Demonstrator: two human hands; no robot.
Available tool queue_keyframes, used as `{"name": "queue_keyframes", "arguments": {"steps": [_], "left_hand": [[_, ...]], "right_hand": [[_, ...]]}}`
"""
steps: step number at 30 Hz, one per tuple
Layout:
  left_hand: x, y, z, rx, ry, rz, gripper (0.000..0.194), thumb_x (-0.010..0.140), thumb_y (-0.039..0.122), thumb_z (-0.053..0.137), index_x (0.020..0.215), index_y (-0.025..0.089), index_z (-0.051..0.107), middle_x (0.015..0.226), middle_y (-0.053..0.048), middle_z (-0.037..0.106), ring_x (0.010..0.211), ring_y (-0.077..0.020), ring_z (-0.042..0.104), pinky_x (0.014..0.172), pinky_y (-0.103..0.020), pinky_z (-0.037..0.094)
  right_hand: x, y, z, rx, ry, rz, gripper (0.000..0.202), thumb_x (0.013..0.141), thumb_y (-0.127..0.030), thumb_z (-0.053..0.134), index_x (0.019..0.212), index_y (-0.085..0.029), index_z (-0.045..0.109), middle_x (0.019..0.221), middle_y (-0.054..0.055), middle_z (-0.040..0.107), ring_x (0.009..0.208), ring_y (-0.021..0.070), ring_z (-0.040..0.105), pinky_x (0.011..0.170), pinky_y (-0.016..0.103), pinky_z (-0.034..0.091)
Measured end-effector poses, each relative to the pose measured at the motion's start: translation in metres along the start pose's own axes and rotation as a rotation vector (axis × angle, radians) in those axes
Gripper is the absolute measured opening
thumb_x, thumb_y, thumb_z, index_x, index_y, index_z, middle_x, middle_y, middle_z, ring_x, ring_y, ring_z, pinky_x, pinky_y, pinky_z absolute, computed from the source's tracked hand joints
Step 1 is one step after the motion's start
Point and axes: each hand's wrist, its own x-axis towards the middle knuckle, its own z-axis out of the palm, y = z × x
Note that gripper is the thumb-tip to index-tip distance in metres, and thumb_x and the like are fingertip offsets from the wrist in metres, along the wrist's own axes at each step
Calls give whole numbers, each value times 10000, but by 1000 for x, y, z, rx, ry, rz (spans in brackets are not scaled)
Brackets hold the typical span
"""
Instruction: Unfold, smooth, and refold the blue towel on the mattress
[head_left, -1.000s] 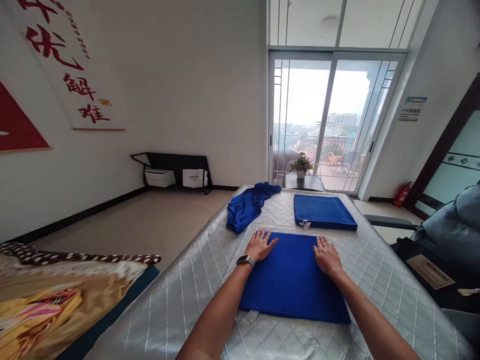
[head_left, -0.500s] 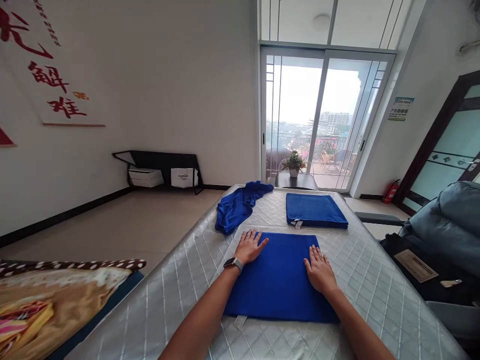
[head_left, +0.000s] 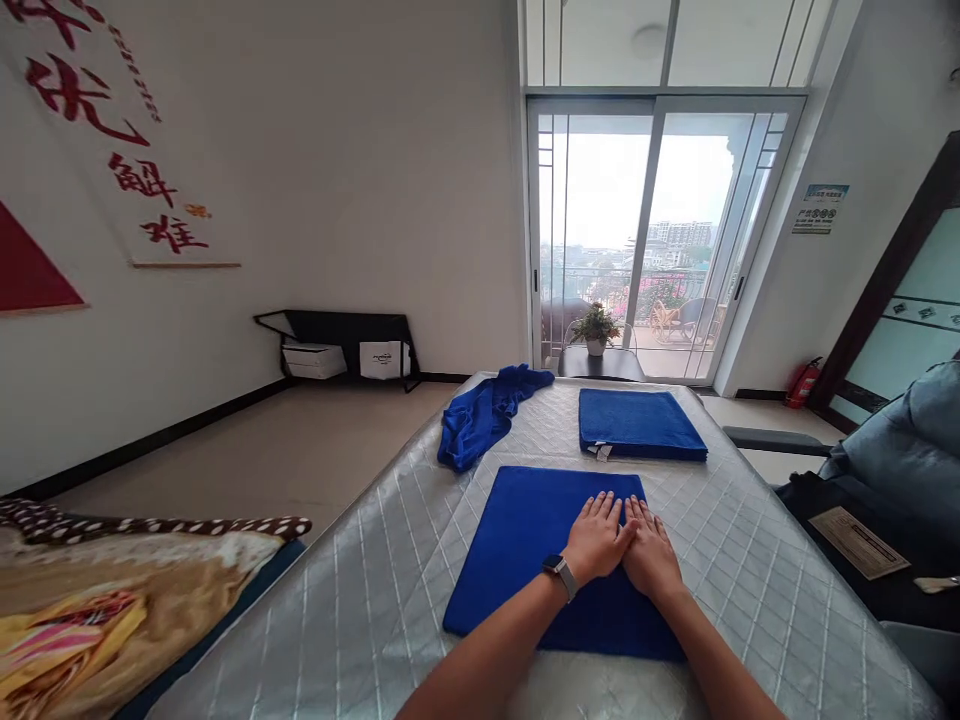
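A folded blue towel [head_left: 517, 560] lies flat in front of me on the silver quilted mattress [head_left: 360, 580]. On its right half rests my left hand [head_left: 598, 538], palm down with the fingers stretched out and a watch on the wrist. Right beside it, my right hand [head_left: 651, 552] is laid flat along the towel's right edge, and the two thumbs meet. Farther back sits a neat stack of folded blue towels [head_left: 641, 418] with a white tag at its front. A crumpled blue towel [head_left: 480, 420] is heaped to the left of that stack.
A potted plant [head_left: 595, 330] stands on a dark chair beyond the mattress, before the sliding glass door [head_left: 592, 220]. To the right is a grey armchair [head_left: 922, 450] with a black bag. A brown blanket [head_left: 187, 570] lies at lower left; a black rack [head_left: 345, 335] stands by the wall.
My left hand has slid right across the folded towel, from its left edge to beside my right hand. My right hand stays on the right edge. The view has turned slightly left.
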Motion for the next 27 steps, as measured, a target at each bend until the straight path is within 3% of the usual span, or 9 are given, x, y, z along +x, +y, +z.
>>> {"name": "queue_keyframes", "arguments": {"steps": [5,13,17,20,27], "left_hand": [[-17,-17,-2,5,8,-56,700,1013,569,137,1525,154,371,1584,-128,376,1492,-256,276,1211,-469,250],[-69,-99,-40,102,-46,-278,716,991,637,186,1553,213,313,1606,-107,335,1500,-269,251,1207,-513,232],[-92,-131,-49,143,-22,-347,687,996,624,231,1566,242,275,1612,-99,324,1503,-271,241,1202,-524,239],[-101,-139,-50,150,-6,-387,705,995,626,239,1564,212,281,1612,-109,321,1502,-271,243,1205,-507,244],[-101,-138,-51,131,-2,-390,772,979,667,197,1545,159,328,1609,-127,318,1500,-278,246,1213,-484,233]], "right_hand": [[3,0,2,33,13,23,655,991,-388,205,1565,-72,224,1639,99,189,1521,218,116,1221,427,112],[5,1,5,64,26,22,678,993,-437,198,1570,-81,214,1643,96,173,1521,225,110,1222,439,96],[6,2,7,54,26,22,673,993,-434,199,1571,-90,217,1642,92,181,1521,219,114,1224,431,87],[7,3,8,54,19,20,676,993,-437,199,1572,-87,213,1641,95,180,1521,215,110,1224,428,93],[7,3,7,26,14,23,672,1000,-441,177,1571,-89,211,1646,77,171,1522,202,99,1225,418,88]]}}
